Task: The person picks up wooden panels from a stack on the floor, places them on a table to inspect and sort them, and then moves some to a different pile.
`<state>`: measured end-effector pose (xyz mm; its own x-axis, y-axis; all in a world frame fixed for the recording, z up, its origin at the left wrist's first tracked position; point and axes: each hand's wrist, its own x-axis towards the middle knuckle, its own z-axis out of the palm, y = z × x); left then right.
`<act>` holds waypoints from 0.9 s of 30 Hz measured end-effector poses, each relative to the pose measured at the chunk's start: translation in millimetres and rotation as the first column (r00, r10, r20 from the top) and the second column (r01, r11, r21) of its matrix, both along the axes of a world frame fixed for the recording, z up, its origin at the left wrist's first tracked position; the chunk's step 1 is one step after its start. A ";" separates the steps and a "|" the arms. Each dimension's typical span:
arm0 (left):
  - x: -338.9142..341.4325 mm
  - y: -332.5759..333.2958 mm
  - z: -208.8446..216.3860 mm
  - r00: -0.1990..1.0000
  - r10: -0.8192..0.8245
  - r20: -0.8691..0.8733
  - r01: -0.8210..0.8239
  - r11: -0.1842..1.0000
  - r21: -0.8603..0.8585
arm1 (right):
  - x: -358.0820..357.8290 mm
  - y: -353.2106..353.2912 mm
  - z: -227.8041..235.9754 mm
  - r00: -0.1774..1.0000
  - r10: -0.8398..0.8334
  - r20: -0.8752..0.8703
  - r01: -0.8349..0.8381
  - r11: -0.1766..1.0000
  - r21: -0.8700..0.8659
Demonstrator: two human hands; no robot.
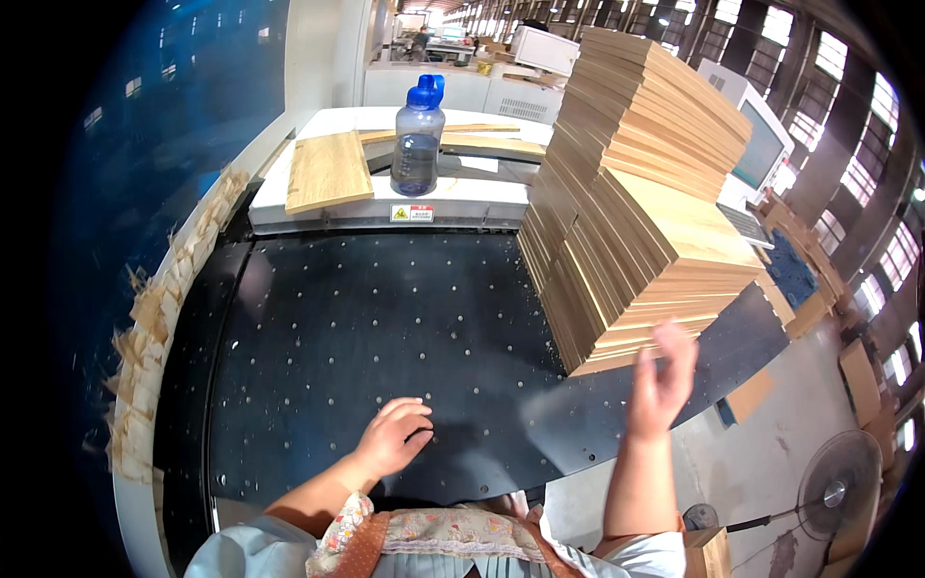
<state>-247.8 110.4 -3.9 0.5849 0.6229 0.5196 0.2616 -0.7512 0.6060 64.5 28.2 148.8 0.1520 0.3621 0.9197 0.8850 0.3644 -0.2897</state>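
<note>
My left hand (393, 439) is over the near part of the black table (385, 328), which is dotted with small pale studs. Nothing is in it; its fingers are loosely bent with the thumb apart. My right hand (663, 378) is raised by the near lower corner of a tall stack of wood-grain boards (636, 260). Its fingers are apart and a little blurred, and it holds nothing. Whether it touches the stack I cannot tell. The stack stands on the right side of the table, its upper boards set back from the lower near pile.
Behind the table, a white ledge carries a single board (330, 171) and a blue-capped water bottle (416, 154). A blue panel edged with frayed tape (159, 318) rises on the left. On the right are a monitor (761, 144) and a standing fan (834, 493).
</note>
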 end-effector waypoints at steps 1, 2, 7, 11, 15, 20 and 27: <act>3.4 4.9 -7.1 1.000 -0.015 0.025 0.015 1.000 0.014 | 10.2 4.1 21.3 0.988 -0.131 0.083 0.127 0.991 0.050; 2.6 6.8 -5.2 1.000 -0.006 0.012 0.006 1.000 0.006 | 19.8 11.9 38.1 0.966 -0.233 0.109 0.228 0.972 0.061; 2.2 19.4 -9.5 0.989 -0.063 0.135 0.078 0.991 -0.109 | 64.1 55.4 66.0 0.918 -0.387 -0.091 0.367 0.912 -0.184; 0.7 20.7 -7.0 0.985 -0.064 0.163 0.087 0.987 -0.134 | 88.7 73.6 47.3 0.884 -0.467 0.019 0.467 0.883 -0.053; -1.1 19.2 -9.2 0.984 -0.062 0.166 0.085 0.987 -0.135 | 80.2 81.7 51.6 0.898 -0.435 -0.071 0.428 0.899 -0.088; 0.7 20.9 -12.6 0.982 -0.064 0.180 0.092 0.984 -0.154 | 78.9 80.5 53.7 0.850 -0.064 -0.522 0.086 0.996 0.017; -0.2 21.7 -12.8 0.977 -0.066 0.203 0.096 0.985 -0.144 | 85.2 55.8 61.1 0.691 0.151 -0.707 -0.041 0.985 0.169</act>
<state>-247.9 132.1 -16.7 0.5323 0.6584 0.5321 0.0679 -0.6597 0.7484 149.7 84.0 209.9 0.7535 0.2984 0.5858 0.3879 0.5176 -0.7627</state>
